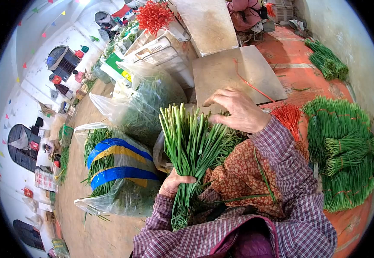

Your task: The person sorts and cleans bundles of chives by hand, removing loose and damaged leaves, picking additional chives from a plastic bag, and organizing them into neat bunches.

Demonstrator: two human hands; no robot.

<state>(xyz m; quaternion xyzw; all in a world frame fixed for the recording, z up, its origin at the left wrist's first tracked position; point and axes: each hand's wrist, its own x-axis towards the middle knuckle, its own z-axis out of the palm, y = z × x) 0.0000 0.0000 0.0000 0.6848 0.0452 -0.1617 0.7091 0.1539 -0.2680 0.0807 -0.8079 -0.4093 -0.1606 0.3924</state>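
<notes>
My left hand [175,184] is closed round a thick bunch of chives [191,146], gripping it low down. The pale cut ends point up and away from me, and the leafy ends hang towards my lap. My right hand [240,111] hovers just beyond the upper right of the bunch, with its fingers curved and apart and nothing visible between them. Past that hand, a red tie strip [253,86] lies across a flat board [212,73]. A bundle of red ties [286,118] sits beside my right forearm.
Tied chive bundles [346,148] are stacked at the right, with another bundle [328,60] by the wall. Plastic bags of greens [150,103] and a blue-striped bag [122,165] stand at left. White crates [165,56] are ahead. A person [245,13] is near the top.
</notes>
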